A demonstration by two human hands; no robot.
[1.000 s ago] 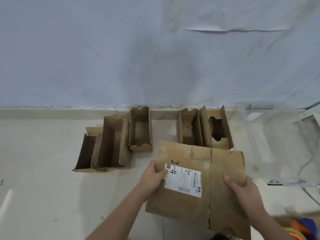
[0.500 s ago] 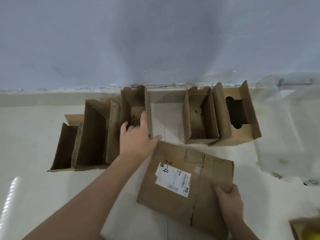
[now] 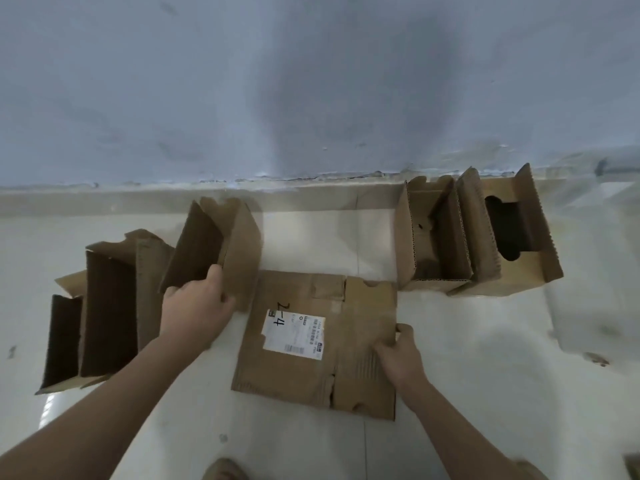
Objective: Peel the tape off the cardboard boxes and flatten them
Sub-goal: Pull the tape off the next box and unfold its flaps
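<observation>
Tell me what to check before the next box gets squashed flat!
1. Left hand grips the small open box: ok.
2. That box is lifted and tilted, apart from the boxes on the left: ok.
3. Flattened box with the label lies flat on the floor: ok.
4. Right hand has let go of the flattened box: not ok, it holds the edge.
5. Tape is off the small box: cannot tell.
6. Two boxes on the right stand out of the way: ok.
</observation>
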